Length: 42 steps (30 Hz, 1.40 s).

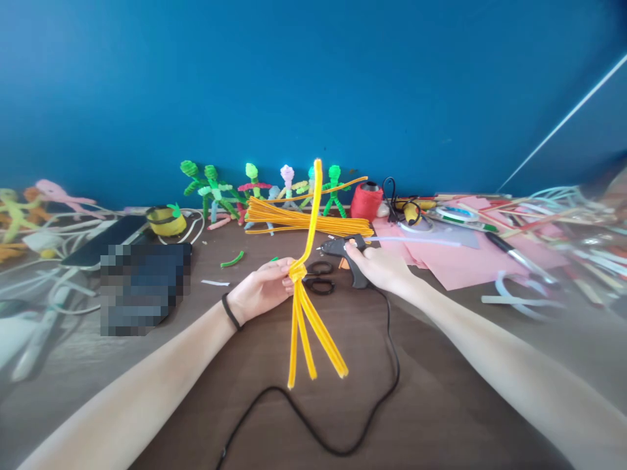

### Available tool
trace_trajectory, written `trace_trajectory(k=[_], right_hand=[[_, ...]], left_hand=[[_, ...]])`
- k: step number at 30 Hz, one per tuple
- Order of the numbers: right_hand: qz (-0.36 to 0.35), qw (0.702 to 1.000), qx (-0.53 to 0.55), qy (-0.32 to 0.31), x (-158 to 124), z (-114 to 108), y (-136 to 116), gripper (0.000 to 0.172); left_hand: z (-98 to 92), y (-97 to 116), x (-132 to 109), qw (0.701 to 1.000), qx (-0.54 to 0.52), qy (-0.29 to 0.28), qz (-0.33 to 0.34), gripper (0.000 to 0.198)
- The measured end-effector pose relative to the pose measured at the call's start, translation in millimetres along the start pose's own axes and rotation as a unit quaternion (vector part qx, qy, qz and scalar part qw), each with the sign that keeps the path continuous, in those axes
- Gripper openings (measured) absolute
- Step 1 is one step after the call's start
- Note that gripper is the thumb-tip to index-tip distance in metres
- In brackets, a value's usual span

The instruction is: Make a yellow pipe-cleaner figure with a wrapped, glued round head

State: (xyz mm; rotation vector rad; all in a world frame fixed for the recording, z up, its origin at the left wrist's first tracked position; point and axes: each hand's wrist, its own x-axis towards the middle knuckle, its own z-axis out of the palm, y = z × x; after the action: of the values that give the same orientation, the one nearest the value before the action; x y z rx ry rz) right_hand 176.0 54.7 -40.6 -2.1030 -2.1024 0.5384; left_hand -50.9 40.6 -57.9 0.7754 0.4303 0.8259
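Observation:
My left hand pinches a yellow pipe-cleaner figure at its coiled middle, above the table. One long stem rises from the coil, and several strands hang spread below it. To the right, my right hand is wrapped around a dark glue gun, whose nozzle points left toward the figure, apart from it. A clear glue stick extends from the back of the gun. Black-handled scissors lie on the table behind the figure, their blades partly hidden by it.
Behind my hands lies a bundle of yellow pipe cleaners. Several pipe-cleaner dolls lean against the blue wall. Pink paper and loose sticks are at right. A blurred-out dark object sits left. The glue gun's black cord loops across the front.

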Motion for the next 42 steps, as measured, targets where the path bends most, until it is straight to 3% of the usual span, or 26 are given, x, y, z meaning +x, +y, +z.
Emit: trace_trajectory(k=[11,16,18,20,24,27,34,38,42], right_hand=[[-0.001,0.993,-0.109,0.046,0.7,-3.9,1.0,0.057],[-0.098,0.989,-0.001,0.109,-6.2,-4.8,-2.2,0.036],[-0.181,0.972,0.129,0.081,-12.9,-4.0,-8.6,0.024],[-0.248,0.936,0.247,0.03,-21.2,-3.0,-17.1,0.021],[-0.259,0.896,0.361,0.001,-36.0,-0.5,-30.6,0.025],[-0.268,0.883,0.385,0.015,-41.0,1.2,-33.5,0.022],[-0.266,0.887,0.378,0.01,-43.6,0.6,-33.9,0.02],[-0.251,0.895,0.369,-0.013,-42.3,1.9,-32.3,0.016],[-0.238,0.881,0.405,-0.055,-39.3,2.1,-30.8,0.016]], left_hand=[[-1.2,-1.1,-0.2,1.0,0.015,0.003,-0.005,0.011],[-0.9,-2.4,0.5,0.998,0.053,0.03,0.001,0.012],[0.0,-3.3,0.9,0.998,0.063,0.03,0.002,0.013],[1.1,-4.2,1.1,0.997,0.076,0.031,-0.002,0.012],[3.1,-5.0,0.2,0.993,0.11,0.039,-0.01,0.008],[4.0,-4.8,-0.9,0.99,0.132,0.039,-0.014,0.008],[4.6,-7.2,-1.2,0.985,0.166,0.034,-0.02,0.009],[8.1,-7.9,-1.7,0.984,0.17,0.038,-0.019,0.01],[11.7,-6.7,-2.0,0.988,0.148,0.031,-0.007,0.009]])
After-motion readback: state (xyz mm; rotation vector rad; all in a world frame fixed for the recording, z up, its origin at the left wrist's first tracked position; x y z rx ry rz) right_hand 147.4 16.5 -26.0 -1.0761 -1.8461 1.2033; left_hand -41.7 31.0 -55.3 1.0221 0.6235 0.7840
